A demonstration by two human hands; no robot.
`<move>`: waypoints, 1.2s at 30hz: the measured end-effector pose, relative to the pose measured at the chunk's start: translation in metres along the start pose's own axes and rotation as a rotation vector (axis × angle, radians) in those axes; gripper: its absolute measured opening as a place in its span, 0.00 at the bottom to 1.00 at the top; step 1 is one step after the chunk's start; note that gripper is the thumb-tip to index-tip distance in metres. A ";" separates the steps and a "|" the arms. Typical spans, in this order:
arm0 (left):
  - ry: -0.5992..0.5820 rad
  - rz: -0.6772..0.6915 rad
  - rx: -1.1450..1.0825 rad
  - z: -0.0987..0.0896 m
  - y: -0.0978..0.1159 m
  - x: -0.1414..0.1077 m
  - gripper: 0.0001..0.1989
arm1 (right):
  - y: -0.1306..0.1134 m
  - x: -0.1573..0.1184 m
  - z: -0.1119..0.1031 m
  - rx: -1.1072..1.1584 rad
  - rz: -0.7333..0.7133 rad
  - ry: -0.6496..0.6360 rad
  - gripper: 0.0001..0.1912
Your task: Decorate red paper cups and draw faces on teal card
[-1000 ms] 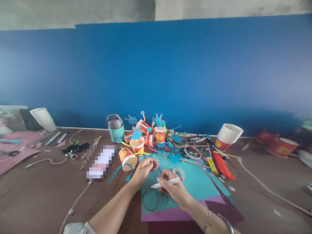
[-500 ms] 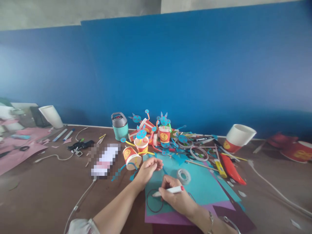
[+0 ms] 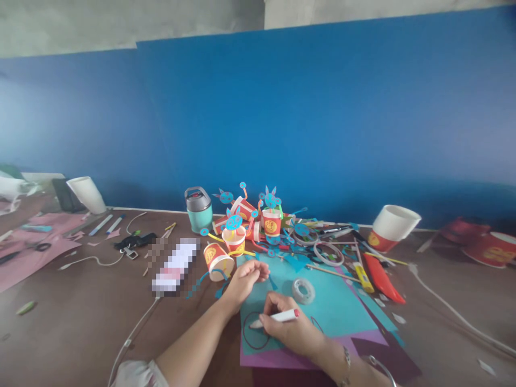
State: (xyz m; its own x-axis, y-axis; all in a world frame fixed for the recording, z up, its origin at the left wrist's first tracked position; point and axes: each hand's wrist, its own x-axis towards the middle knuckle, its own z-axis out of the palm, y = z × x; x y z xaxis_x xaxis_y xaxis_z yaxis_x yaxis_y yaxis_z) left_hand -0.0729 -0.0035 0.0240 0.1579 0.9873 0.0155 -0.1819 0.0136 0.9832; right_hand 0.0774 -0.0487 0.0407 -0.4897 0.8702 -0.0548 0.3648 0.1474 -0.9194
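My right hand (image 3: 288, 325) grips a white marker (image 3: 279, 318) with a red end, its tip inside a dark circle outline (image 3: 256, 348) on the turquoise paper (image 3: 342, 317). Part of another drawn curve (image 3: 316, 324) shows beyond my knuckles. My left hand (image 3: 246, 278) lies on its side at the paper's left edge, fingers loosely bent and holding nothing. A roll of clear tape (image 3: 303, 291) lies on the paper, beyond my right hand. Purple paper (image 3: 278, 361) sticks out beneath the turquoise sheet.
Several decorated red paper cups (image 3: 234, 239) crowd the back, beside a turquoise flask (image 3: 199, 210). A yellow cutter (image 3: 364, 277) and red object (image 3: 382, 279) lie to the right, near white cups (image 3: 393, 226). Leftward are a blurred phone (image 3: 175, 267), a cable (image 3: 135, 338) and pink paper (image 3: 44, 252).
The marker and my right hand have shifted slightly left within the circle, and a small dot shows near the tip. My left hand stays in place.
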 end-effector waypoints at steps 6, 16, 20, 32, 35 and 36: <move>0.003 -0.002 -0.006 0.000 -0.001 0.000 0.11 | 0.001 -0.001 0.000 0.023 -0.017 -0.006 0.08; 0.003 0.007 -0.009 0.000 -0.002 0.000 0.11 | 0.006 0.000 0.001 0.064 -0.015 -0.043 0.08; 0.002 0.008 -0.010 0.000 -0.001 0.000 0.11 | 0.002 -0.001 0.001 0.069 -0.012 -0.060 0.08; 0.003 -0.007 -0.001 0.001 0.002 -0.003 0.11 | 0.001 -0.003 -0.001 0.012 -0.065 -0.012 0.08; 0.003 -0.007 -0.001 0.001 0.003 -0.003 0.11 | -0.001 -0.003 -0.001 0.000 -0.067 0.004 0.08; 0.003 -0.007 -0.001 0.001 0.003 -0.003 0.11 | -0.002 -0.003 -0.001 -0.003 -0.071 0.006 0.09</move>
State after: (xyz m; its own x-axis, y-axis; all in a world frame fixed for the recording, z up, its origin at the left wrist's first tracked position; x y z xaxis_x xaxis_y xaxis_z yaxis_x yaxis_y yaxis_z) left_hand -0.0733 -0.0062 0.0266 0.1558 0.9878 0.0079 -0.1818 0.0208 0.9831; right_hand 0.0787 -0.0509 0.0427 -0.5095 0.8604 0.0132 0.3316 0.2105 -0.9196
